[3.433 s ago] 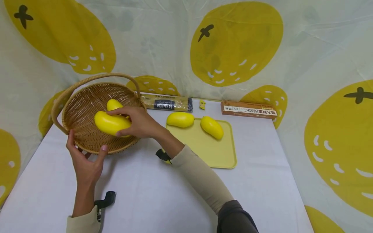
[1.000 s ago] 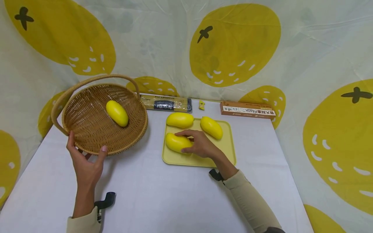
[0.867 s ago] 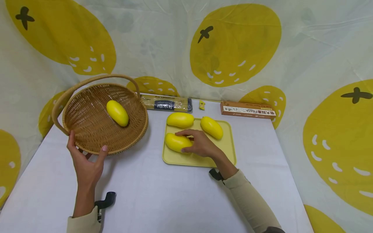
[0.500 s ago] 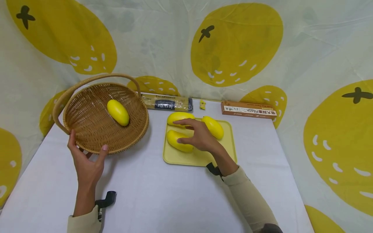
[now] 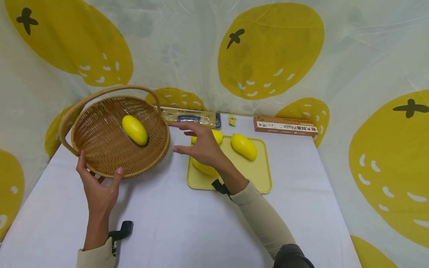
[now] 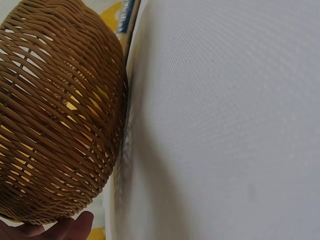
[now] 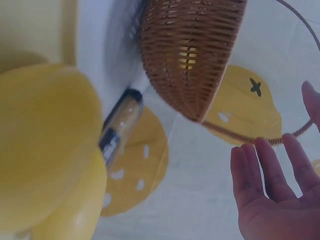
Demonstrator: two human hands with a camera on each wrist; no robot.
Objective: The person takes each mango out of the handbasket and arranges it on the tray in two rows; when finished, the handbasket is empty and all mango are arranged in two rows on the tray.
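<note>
My left hand (image 5: 99, 191) grips the near left edge of a wicker basket (image 5: 104, 149), which is tilted toward me. Inside the basket lies one yellow mango (image 5: 134, 130); in the left wrist view the woven outer side (image 6: 55, 115) fills the left. My right hand (image 5: 204, 145) holds nothing, its fingers spread, between the basket and a pale yellow tray (image 5: 234, 182). Three mangoes lie on the tray: one at right (image 5: 244, 147), and a back left mango (image 5: 218, 136) and a front left mango (image 5: 203, 169), both partly covered by my right hand and wrist.
Behind the tray lies a spaghetti packet (image 5: 201, 118), partly covered by my right fingers. A small yellow wrapped piece (image 5: 232, 120) and a brown pasta box (image 5: 285, 125) lie along the back of the white-clothed table (image 5: 174, 230). A fruit-print cloth (image 5: 187, 48) hangs behind.
My right hand lowered a mango from the basket to the tray's front left, let go of it, then moved back left toward the basket. My left hand and the basket have stayed put.
</note>
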